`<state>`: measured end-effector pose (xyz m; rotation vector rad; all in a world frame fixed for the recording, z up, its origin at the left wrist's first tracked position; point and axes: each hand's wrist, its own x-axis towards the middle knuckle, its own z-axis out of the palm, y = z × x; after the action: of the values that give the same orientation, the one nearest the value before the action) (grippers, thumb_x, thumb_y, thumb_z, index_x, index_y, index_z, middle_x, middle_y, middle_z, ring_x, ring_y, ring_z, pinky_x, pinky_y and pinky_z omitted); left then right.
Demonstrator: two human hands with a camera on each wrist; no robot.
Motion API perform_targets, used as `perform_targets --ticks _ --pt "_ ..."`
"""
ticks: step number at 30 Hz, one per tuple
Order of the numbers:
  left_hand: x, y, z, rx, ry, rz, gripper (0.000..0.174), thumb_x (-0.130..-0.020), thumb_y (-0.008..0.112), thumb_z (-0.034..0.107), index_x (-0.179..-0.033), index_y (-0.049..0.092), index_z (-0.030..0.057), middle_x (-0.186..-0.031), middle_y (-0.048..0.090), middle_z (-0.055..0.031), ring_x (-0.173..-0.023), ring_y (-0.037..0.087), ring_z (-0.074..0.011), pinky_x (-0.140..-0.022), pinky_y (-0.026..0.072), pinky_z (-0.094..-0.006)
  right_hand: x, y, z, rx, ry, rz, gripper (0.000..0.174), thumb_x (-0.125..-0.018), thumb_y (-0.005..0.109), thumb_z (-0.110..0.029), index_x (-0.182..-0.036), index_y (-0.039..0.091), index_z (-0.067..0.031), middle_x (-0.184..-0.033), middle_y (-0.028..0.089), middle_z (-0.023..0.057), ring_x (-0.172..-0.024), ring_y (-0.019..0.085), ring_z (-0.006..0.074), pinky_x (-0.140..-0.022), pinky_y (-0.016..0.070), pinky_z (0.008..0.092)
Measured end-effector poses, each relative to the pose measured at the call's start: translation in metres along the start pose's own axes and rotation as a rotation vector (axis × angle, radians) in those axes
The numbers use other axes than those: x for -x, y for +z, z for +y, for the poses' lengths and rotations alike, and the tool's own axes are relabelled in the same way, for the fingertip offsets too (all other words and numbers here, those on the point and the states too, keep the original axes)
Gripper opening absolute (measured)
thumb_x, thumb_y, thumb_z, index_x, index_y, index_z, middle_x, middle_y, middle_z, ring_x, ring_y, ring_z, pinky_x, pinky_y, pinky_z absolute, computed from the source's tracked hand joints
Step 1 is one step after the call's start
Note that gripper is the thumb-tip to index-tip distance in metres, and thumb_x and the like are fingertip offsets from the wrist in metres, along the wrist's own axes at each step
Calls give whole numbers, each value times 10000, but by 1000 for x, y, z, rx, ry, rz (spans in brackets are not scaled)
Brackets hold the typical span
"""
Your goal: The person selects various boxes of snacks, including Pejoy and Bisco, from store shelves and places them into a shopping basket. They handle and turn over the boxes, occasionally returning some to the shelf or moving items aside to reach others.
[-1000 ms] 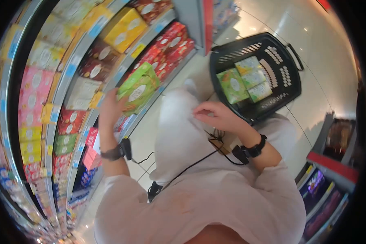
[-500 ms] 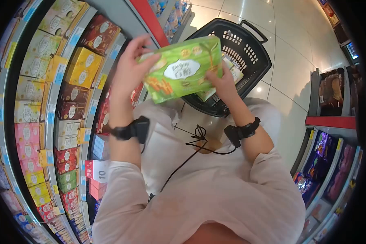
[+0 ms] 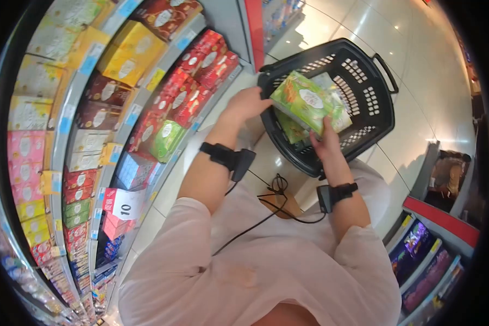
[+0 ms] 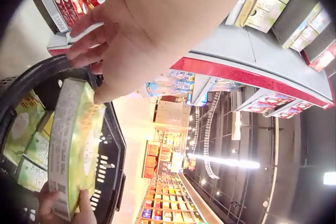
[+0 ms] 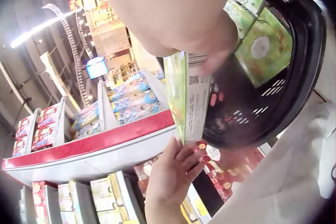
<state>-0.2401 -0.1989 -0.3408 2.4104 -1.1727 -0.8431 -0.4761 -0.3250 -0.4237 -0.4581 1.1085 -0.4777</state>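
Observation:
Over the black basket (image 3: 384, 120), a green snack box (image 3: 304, 98) with a white label is tilted on edge. My right hand (image 3: 327, 145) pinches its near right end; thumb and fingers sit on opposite faces in the left wrist view. At the other end is my left hand (image 3: 247, 106), its fingers extended loosely and the thumb at the box's edge (image 4: 79, 106). Inside the basket, another green box (image 5: 265, 48) lies beside paler green and white packs (image 4: 37, 153), partly hidden by the held box in the head view.
Shelves of boxed snacks run along the left, with red boxes (image 3: 187, 100) and one green box (image 3: 167, 140) on the lowest level. A price card (image 3: 124, 205) juts out there. A black cable (image 3: 277, 190) hangs before my torso. More shelving (image 3: 440, 217) stands at right.
The green box came off the low shelf in my left hand, passed to my right hand, and moved over the basket. My left hand has loosened from it.

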Motion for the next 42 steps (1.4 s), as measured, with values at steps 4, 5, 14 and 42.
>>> perform_targets --ticks 4,5,14,42 --pt "7 -5 -15 -78 -56 -82 608 -825 634 441 -1221 565 -15 -1181 603 -250 -1125 569 -379 -958 446 -420 -23 -2 26 -75 71 165 352 -935 599 -333 -1230 499 -169 -1207 536 59 -1020 558 219 -669 562 353" --pt "8 -4 -18 -66 -40 -73 603 -827 631 439 -1220 566 -13 -1178 605 -249 -1121 570 -379 -956 446 -420 -27 -3 31 -60 62 180 352 -935 599 -333 -1230 499 -169 -1207 536 59 -1020 558 219 -669 562 353" --pt "14 -23 -16 32 -34 -158 599 -828 631 433 -1231 558 -5 -1170 612 -237 -1102 580 -370 -944 452 -416 -81 -8 73 195 278 404 381 -947 532 -439 -1256 479 -222 -1273 469 76 -1094 503 269 -728 525 398" --pt "60 -87 -174 -65 -251 207 680 -795 603 565 -1154 609 -12 -1192 592 -248 -1114 573 -361 -938 468 -427 14 61 2 797 16 -383 396 -929 562 -332 -1204 563 -46 -1027 660 103 -873 639 173 -766 503 272"
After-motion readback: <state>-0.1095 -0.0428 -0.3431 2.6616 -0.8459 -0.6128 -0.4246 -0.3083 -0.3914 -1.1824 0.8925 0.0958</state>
